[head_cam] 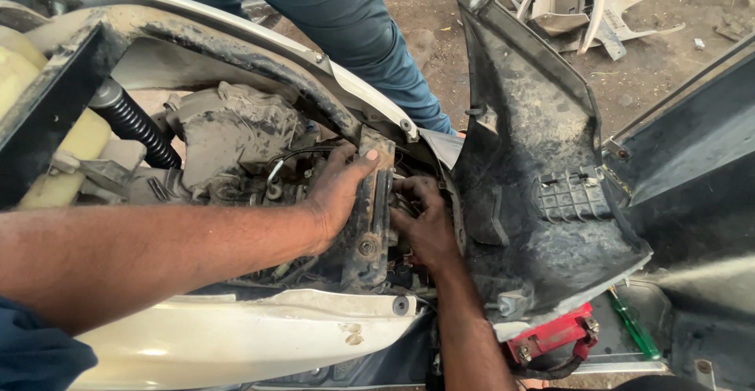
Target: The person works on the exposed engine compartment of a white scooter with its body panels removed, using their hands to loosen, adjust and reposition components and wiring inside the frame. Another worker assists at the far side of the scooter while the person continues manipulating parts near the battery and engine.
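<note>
Looking down into an opened scooter body, and both hands are deep in the works. The left hand (340, 190) comes in from nine o'clock along a bare forearm, fingers pressed together and wrapped over a grimy black bracket (371, 226), thumb hooked on its top edge. That bracket stands upright at dead centre of the view, caked in dust, with a bolt head showing near its lower end. The right hand (423, 222) rises from six o'clock and sits just to the three o'clock side of the bracket, fingers curled in tight against it; whether they pinch anything, I cannot tell, the fingertips are buried behind the metal.

At ten o'clock from the hands, a dusty engine housing (228, 135) sits beside a black ribbed hose (135, 123). A pale yellow tank (47, 116) fills the far nine o'clock edge. To three o'clock, a big black plastic inner panel (535, 147) hangs swung outward, dirt all over it. Below it, at five o'clock, a red battery (554, 334) with a green-handled screwdriver (633, 324) just beside. The white side fairing (236, 336) runs along seven o'clock. Up at twelve, another person's leg in teal trousers (354, 29) stands close behind the frame.
</note>
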